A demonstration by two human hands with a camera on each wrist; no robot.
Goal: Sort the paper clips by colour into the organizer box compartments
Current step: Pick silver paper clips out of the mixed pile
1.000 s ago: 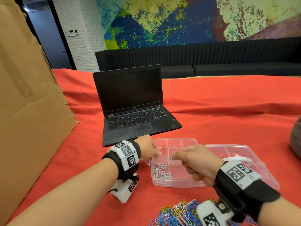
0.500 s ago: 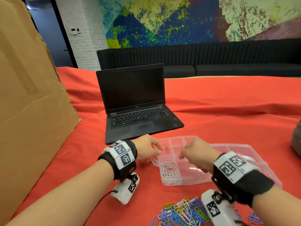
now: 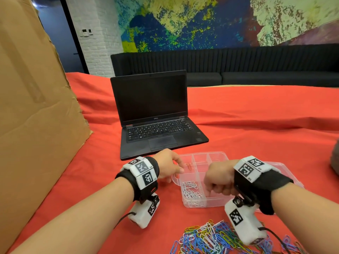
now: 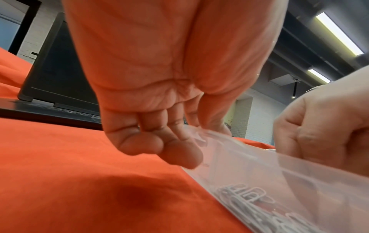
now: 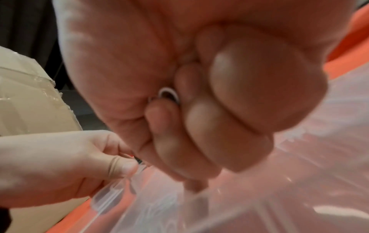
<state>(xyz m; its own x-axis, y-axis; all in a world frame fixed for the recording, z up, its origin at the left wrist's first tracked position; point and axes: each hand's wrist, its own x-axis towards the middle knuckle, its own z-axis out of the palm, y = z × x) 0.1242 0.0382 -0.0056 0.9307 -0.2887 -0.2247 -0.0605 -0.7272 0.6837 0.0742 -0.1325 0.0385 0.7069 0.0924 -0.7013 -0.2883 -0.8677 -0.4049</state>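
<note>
We can read one word, "DELL", in small pale letters on the black laptop (image 3: 156,118), just under its dark screen, far behind the hands. The wrist bands (image 3: 145,171) have black and white square codes and tiny letters we cannot read.

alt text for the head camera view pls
Two hands work at a clear organizer box on a red cloth: the left hand holds its edge, the right hand is fisted above white clips. Mixed clips lie nearer, a laptop beyond.
</note>
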